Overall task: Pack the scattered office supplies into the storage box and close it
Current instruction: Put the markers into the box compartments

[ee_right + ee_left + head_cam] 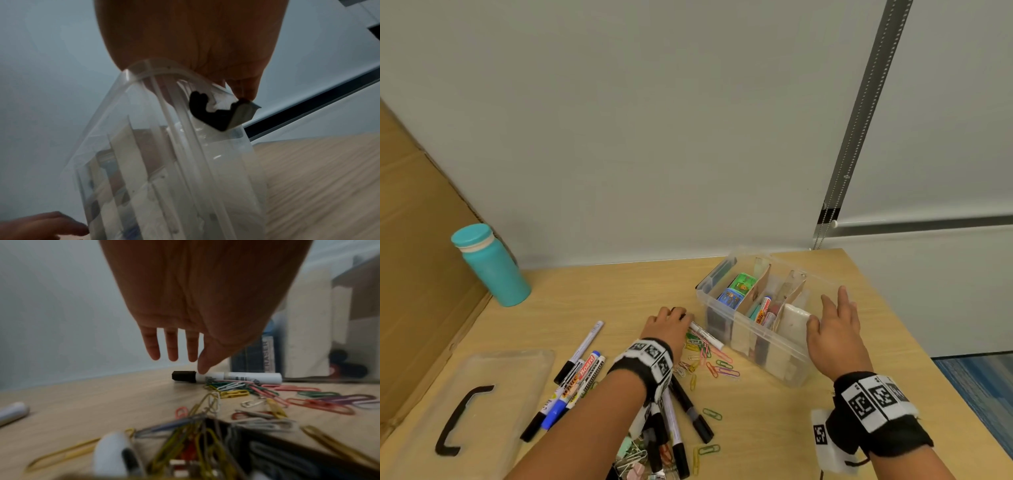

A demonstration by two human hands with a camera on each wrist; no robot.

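The clear storage box (767, 346) stands open at mid-right, its cardboard-divided sections holding small boxes, a marker and an eraser. My right hand (828, 315) rests open on its right end; in the right wrist view the palm lies on the rim (148, 68) and a fingertip (246, 92) touches the black latch (213, 113). My left hand (671, 320) hovers over a white marker with a black cap (236, 377) just left of the box. Its fingers (172, 350) hang straight and the thumb touches the marker near the cap. Coloured paper clips (705, 356) lie beside it.
The clear lid (510, 377) with a black handle lies at the front left. Several markers (582, 373) lie between the lid and my left arm, more (678, 421) under the wrist, with binder clips (633, 459) at the front edge. A teal bottle (489, 263) stands back left by cardboard.
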